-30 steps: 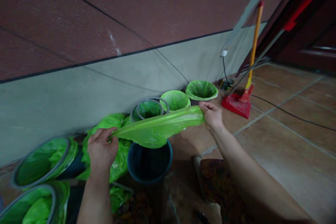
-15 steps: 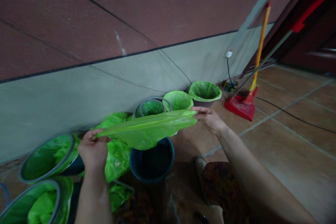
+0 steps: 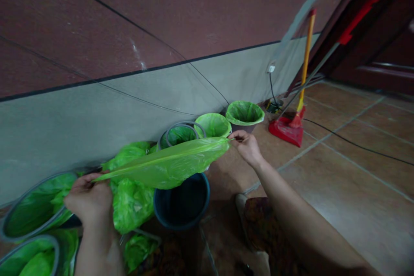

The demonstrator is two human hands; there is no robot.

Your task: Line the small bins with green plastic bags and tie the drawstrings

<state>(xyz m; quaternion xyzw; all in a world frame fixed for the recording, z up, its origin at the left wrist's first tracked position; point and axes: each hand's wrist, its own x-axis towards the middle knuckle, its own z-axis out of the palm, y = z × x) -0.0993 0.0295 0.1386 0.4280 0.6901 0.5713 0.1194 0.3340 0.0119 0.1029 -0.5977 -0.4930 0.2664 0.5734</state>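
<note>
A thin green plastic bag (image 3: 171, 164) is stretched sideways between my two hands. My left hand (image 3: 89, 192) pinches its left end, and my right hand (image 3: 244, 144) pinches the right corner. Below the bag stands a dark blue bucket (image 3: 181, 202) without a liner, its far rim partly hidden by the bag. Left of the bucket lies a full-looking, crumpled green bag (image 3: 132, 205). Near my left wrist is a grey-rimmed bin (image 3: 34, 207) lined with green plastic.
Along the wall stand more bins with green liners, including a light one (image 3: 213, 125) and a dark one (image 3: 245, 114). A red dustpan (image 3: 286, 131) and a broom with a yellow handle (image 3: 307, 56) stand at right. A black cable (image 3: 355, 142) crosses the tiled floor.
My hands have spread a little further apart, my left one moving left and down. The bag is pulled tauter along its upper edge. The view has shifted slightly to the right.
</note>
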